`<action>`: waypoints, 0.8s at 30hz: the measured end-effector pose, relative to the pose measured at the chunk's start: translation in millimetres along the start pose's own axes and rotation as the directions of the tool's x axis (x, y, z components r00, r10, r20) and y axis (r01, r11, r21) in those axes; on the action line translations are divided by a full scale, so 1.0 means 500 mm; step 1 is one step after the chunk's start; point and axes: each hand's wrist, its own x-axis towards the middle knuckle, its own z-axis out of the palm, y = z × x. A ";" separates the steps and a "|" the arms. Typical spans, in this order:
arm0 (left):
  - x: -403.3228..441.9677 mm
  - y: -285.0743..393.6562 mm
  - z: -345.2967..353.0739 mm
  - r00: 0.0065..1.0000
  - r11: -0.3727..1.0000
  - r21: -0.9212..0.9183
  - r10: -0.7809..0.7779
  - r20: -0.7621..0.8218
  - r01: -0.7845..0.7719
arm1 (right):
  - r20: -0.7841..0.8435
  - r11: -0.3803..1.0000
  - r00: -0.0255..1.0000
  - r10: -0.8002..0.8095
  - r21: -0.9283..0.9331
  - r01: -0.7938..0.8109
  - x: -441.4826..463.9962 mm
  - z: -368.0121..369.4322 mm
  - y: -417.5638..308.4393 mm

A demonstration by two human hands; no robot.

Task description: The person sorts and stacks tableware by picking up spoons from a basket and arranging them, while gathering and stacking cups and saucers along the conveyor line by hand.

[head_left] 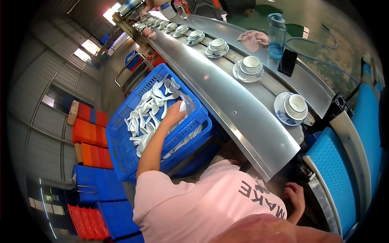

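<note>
My left hand reaches into a blue plastic basket, its fingers closed around white ceramic soup spoons; how many is hidden. Loose white spoons lie piled around it. My right hand hangs low by the near end of the metal counter, fingers loosely curled and apart, with nothing visible in it. On the counter's belt track, the nearest set is a white bowl on a blue-patterned saucer. Behind it stands another bowl-and-saucer set.
Several more bowl sets run along the metal counter. A water bottle, a black phone and a pink cloth lie on the far ledge. A blue conveyor belt is at right, stacked crates at left.
</note>
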 end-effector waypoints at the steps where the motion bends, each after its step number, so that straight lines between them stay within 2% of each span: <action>1: -0.012 0.013 -0.010 0.999 0.996 -0.079 -0.040 -0.015 0.039 | 0.010 0.998 1.000 0.002 -0.055 -0.002 0.033 0.008 0.040; 2: -0.018 -0.001 -0.009 0.998 0.995 -0.102 -0.006 -0.055 0.000 | -0.040 0.990 0.990 0.138 0.016 -0.137 0.062 0.024 0.071; 4: -0.028 -0.001 -0.016 0.988 0.991 -0.131 0.014 0.154 0.007 | -0.183 0.986 0.970 0.163 0.061 -0.154 0.150 0.047 0.177; 5: -0.032 -0.001 -0.019 0.966 0.989 -0.146 0.024 0.256 0.015 | -0.205 0.999 0.979 0.013 0.032 -0.006 0.198 0.049 0.239; 6: -0.023 -0.024 -0.006 0.975 0.998 -0.064 0.007 0.223 0.008 | -0.221 0.990 0.965 -0.138 -0.002 0.141 0.245 0.051 0.302; 7: -0.023 -0.018 -0.012 0.969 1.000 -0.019 -0.005 0.246 0.010 | -0.226 0.986 0.960 -0.166 -0.005 0.169 0.277 0.061 0.322; 9: -0.021 0.004 -0.024 0.957 0.997 0.072 -0.025 0.290 0.005 | -0.230 0.987 0.961 -0.156 -0.004 0.160 0.327 0.090 0.327; 10: -0.019 0.001 -0.023 0.961 0.997 0.068 0.002 0.277 -0.022 | -0.231 0.989 0.962 -0.146 0.003 0.151 0.345 0.103 0.331; 13: -0.027 0.016 -0.028 0.952 0.996 -0.009 -0.084 0.295 0.091 | -0.242 0.989 0.960 -0.143 -0.003 0.146 0.382 0.137 0.332; 18: -0.033 0.002 -0.023 0.949 0.989 0.108 0.067 0.309 -0.105 | -0.272 0.982 0.945 -0.183 -0.103 0.160 0.425 0.145 0.291; 19: -0.022 -0.008 -0.019 0.938 0.992 0.118 0.008 0.348 -0.053 | -0.281 0.980 0.941 -0.189 -0.118 0.162 0.431 0.144 0.278; 21: -0.017 -0.002 -0.026 0.923 0.966 0.250 -0.042 0.384 -0.060 | -0.297 0.976 0.933 -0.203 -0.143 0.166 0.446 0.144 0.249; 23: -0.022 -0.024 -0.015 0.934 0.986 0.163 -0.076 0.350 0.020 | -0.304 0.972 0.928 -0.216 -0.158 0.174 0.459 0.140 0.225; 24: -0.027 -0.036 -0.012 0.951 0.987 0.147 0.019 0.310 -0.067 | -0.307 0.971 0.926 -0.220 -0.163 0.177 0.463 0.136 0.218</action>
